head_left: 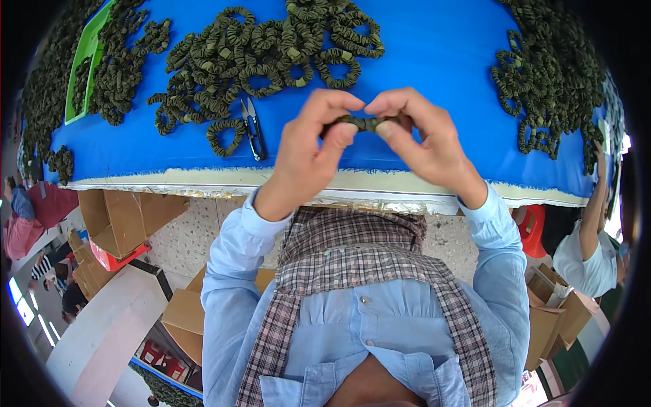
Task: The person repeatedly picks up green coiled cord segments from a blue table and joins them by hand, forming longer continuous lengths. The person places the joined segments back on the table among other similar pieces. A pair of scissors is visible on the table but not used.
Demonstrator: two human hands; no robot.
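Between my two hands, just above the table's near edge, a dark green gathered fabric ring like a scrunchie (367, 124) is held stretched sideways. My left hand (314, 146) pinches its left end between thumb and fingers. The other end is pinched by my right hand (428, 139); the parts under the fingers are hidden. Left of my left hand lies a pair of thread snips (253, 130) with dark handles, blades pointing away from me. A single scrunchie (225, 138) rests beside the snips, at the near side of a loose pile of scrunchies (251, 57).
The table has a blue cover (434, 51) with a frayed near edge. More scrunchies are heaped at the right (549, 88) and far left, around a green tray (85, 64). Cardboard boxes (129, 217) stand below the table. Other people (590, 251) are at both sides.
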